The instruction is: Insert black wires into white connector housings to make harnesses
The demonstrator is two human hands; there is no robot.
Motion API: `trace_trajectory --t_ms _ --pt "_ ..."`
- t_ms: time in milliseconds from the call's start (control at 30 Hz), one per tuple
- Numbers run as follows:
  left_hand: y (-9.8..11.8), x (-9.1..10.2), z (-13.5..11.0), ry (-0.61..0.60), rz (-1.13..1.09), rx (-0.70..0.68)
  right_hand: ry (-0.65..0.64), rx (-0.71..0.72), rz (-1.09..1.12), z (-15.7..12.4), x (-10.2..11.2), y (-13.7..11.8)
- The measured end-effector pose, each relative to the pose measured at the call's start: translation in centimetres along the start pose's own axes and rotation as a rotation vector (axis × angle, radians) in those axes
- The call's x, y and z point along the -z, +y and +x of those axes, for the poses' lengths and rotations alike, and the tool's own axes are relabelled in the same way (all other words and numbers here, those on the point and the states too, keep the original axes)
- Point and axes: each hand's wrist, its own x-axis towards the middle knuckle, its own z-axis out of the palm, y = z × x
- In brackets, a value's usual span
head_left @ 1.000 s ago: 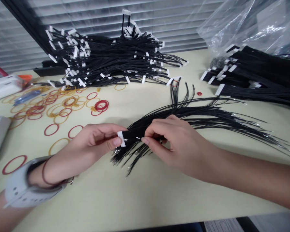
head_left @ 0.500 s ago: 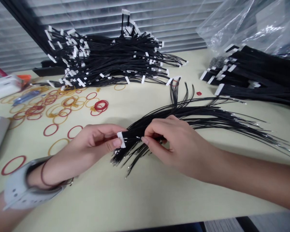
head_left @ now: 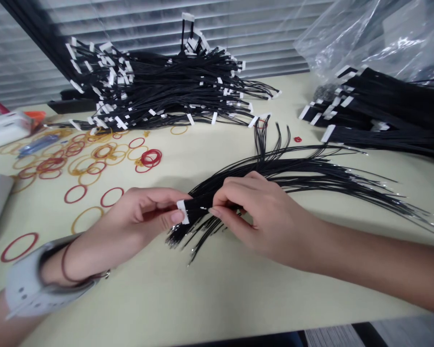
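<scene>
A loose bundle of thin black wires (head_left: 311,176) lies across the middle of the pale table (head_left: 202,294), its near ends fanned out below my hands. My left hand (head_left: 141,219) pinches a small white connector (head_left: 183,211) at the end of a few wires. My right hand (head_left: 260,212) pinches those same black wires just right of the connector, thumb and forefinger closed on them. Both hands hover a little above the table, almost touching each other.
A big heap of black wire harnesses with white connectors (head_left: 159,86) lies at the back. More harnesses (head_left: 376,115) and a clear plastic bag (head_left: 365,33) sit at the right. Several red and yellow rubber bands (head_left: 90,164) are scattered at the left, beside white objects (head_left: 5,127).
My right hand has slid slightly left along the wires toward the connector. The left hand has barely moved.
</scene>
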Motion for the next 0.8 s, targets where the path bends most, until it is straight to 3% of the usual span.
trace_trajectory --t_ms 467,800 --pt "-0.3 -0.3 -0.4 0.053 0.08 -0.05 0.022 0.018 -0.072 0.0 -1.3 -0.1" --pt "-0.1 -1.4 -0.4 0.088 0.083 -0.151 0.092 0.142 -0.163 0.2 -1.9 0.3"
